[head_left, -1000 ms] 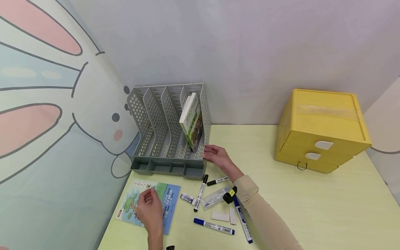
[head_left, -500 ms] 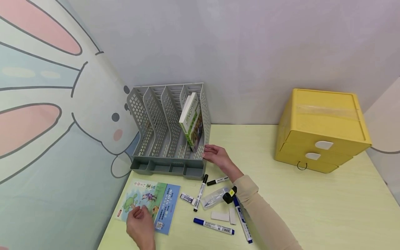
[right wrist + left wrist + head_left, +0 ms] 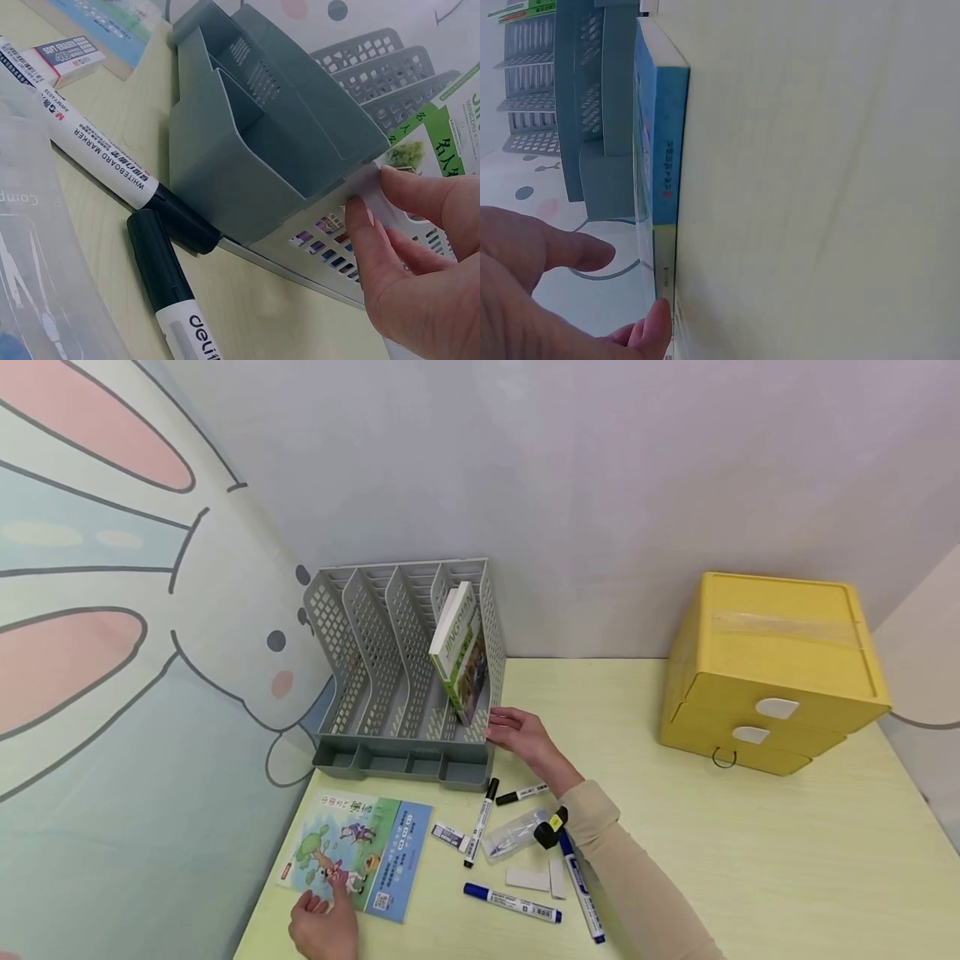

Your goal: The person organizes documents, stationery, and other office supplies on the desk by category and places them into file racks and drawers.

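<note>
Soft, even light fills the head view, tinting the back wall (image 3: 562, 510) faintly lilac and giving the clear tape (image 3: 783, 625) a dull sheen. A faint shadow edges the sleeve (image 3: 645, 885). Both wrist views look cooler and hazier; the book's (image 3: 672, 142) spine lettering is soft, the whiteboard marker's (image 3: 101, 150) print legible.

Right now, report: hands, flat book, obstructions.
Left hand at near edge of flat book, no grip seen. Right hand pinching side of organizer. Eraser beside book, not on it.
</note>
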A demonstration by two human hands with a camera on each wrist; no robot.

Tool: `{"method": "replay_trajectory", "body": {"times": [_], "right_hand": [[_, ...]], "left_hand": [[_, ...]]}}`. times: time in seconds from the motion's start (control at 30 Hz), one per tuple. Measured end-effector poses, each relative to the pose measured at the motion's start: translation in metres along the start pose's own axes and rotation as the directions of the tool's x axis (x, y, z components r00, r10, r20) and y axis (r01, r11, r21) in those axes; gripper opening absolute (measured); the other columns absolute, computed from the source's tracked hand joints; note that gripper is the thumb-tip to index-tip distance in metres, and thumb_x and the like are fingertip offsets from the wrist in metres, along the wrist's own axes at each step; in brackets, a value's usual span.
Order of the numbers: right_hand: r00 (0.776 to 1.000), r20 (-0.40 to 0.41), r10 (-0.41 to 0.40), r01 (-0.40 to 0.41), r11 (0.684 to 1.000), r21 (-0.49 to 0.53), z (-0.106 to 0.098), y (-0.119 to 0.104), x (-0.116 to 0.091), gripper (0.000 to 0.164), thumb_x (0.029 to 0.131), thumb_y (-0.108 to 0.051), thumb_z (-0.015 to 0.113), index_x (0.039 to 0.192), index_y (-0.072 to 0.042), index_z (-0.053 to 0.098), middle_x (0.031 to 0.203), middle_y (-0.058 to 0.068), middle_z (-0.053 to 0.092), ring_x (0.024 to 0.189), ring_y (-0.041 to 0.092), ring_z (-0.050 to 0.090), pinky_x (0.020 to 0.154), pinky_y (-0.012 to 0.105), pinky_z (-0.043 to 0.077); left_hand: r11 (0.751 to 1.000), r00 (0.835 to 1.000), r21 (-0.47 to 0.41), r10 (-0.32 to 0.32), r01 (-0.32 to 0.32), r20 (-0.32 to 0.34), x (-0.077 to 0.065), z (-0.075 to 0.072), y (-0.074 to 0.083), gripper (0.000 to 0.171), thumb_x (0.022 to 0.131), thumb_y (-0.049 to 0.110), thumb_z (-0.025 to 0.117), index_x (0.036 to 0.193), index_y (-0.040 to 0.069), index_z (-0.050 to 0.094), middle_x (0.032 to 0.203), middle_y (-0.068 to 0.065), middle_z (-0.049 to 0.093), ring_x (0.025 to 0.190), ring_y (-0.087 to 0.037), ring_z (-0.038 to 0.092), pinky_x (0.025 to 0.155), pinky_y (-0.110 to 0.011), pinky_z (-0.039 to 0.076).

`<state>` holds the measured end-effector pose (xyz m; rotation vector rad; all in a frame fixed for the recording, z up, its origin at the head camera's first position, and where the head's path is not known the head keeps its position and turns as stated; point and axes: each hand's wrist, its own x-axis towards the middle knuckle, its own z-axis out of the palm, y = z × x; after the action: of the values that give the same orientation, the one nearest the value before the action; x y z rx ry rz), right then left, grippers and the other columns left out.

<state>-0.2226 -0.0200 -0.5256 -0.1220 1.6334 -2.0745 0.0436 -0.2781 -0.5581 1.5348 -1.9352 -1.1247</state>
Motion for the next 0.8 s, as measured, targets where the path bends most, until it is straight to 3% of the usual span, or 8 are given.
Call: {"method": "replay_trajectory", "body": {"times": [0.2,0.37,0.43,0.5,0.6,0.73,0.8], "right_hand": [[1.0,0.001,-0.007,0.007,1.0,-0.004,-0.0001,-0.0001,-0.0002,0.058,0.096,0.003,0.067,0.15,0.007,0.044,0.148,0.031,0.048,0.124,0.03,0.063,0.099,0.037,0.054],[1.0,-0.005,-0.004,0.004,1.0,0.001,-0.0001,-0.0008,0.0004,0.058,0.096,0.003,0.068,0.15,0.007,0.045,0.148,0.031,0.048,0.124,0.03,0.063,0.098,0.036,0.054],[1.0,-0.005,0.002,-0.002,1.0,0.008,-0.0001,-0.0012,0.0004,0.058,0.096,0.003,0.067,0.15,0.006,0.045,0.149,0.031,0.048,0.126,0.032,0.061,0.099,0.036,0.054],[1.0,-0.004,0.007,-0.007,1.0,0.012,0.0001,-0.0015,0.0004,0.058,0.097,0.003,0.067,0.15,0.006,0.044,0.149,0.03,0.047,0.128,0.033,0.06,0.099,0.036,0.054],[1.0,-0.005,0.01,-0.01,1.0,0.011,-0.0001,-0.0008,0.0007,0.058,0.097,0.003,0.067,0.151,0.006,0.044,0.15,0.03,0.047,0.13,0.034,0.058,0.1,0.036,0.054],[1.0,-0.007,0.011,-0.011,1.0,0.003,0.0002,-0.0004,0.0004,0.058,0.097,0.002,0.067,0.151,0.005,0.045,0.149,0.03,0.048,0.13,0.035,0.058,0.1,0.036,0.053],[1.0,-0.01,0.011,-0.011,1.0,0.001,0.0008,-0.001,-0.0002,0.058,0.097,0.002,0.067,0.15,0.004,0.045,0.149,0.029,0.048,0.13,0.034,0.058,0.1,0.036,0.053]], "left_hand": [[0.993,0.991,-0.032,-0.111,0.113,0.069,-0.0009,-0.0006,-0.0019,0.068,0.1,0.019,0.062,0.148,-0.019,0.031,0.135,-0.041,0.045,0.127,-0.054,0.049,0.104,-0.059,0.042],[0.987,0.984,-0.071,-0.134,0.143,0.114,-0.0012,-0.0027,-0.0001,0.073,0.101,0.023,0.061,0.152,-0.017,0.027,0.142,-0.042,0.042,0.132,-0.054,0.045,0.109,-0.058,0.04],[0.987,0.984,-0.083,-0.129,0.14,0.125,-0.002,-0.0023,0.0001,0.071,0.101,0.021,0.062,0.151,-0.017,0.03,0.141,-0.042,0.043,0.13,-0.052,0.046,0.103,-0.052,0.046],[0.987,0.988,-0.114,-0.1,0.114,0.121,-0.0031,-0.0009,-0.0005,0.065,0.098,0.014,0.066,0.148,-0.016,0.037,0.137,-0.042,0.046,0.123,-0.049,0.053,0.091,-0.035,0.052],[0.986,0.996,-0.161,-0.032,0.045,0.086,-0.0046,0.002,-0.0024,0.056,0.091,0.001,0.072,0.137,-0.019,0.048,0.127,-0.043,0.054,0.09,-0.027,0.065,0.064,-0.014,0.046],[0.98,0.999,-0.2,0.019,-0.011,0.038,-0.0054,0.0048,-0.0037,0.049,0.086,-0.008,0.073,0.129,-0.021,0.053,0.115,-0.044,0.058,0.066,0.003,0.05,0.052,-0.008,0.041],[0.98,1.0,-0.2,0.02,-0.015,0.022,-0.0066,0.0059,-0.0027,0.048,0.087,-0.009,0.072,0.129,-0.02,0.053,0.114,-0.044,0.058,0.066,0.0,0.052,0.051,-0.008,0.041]]}}
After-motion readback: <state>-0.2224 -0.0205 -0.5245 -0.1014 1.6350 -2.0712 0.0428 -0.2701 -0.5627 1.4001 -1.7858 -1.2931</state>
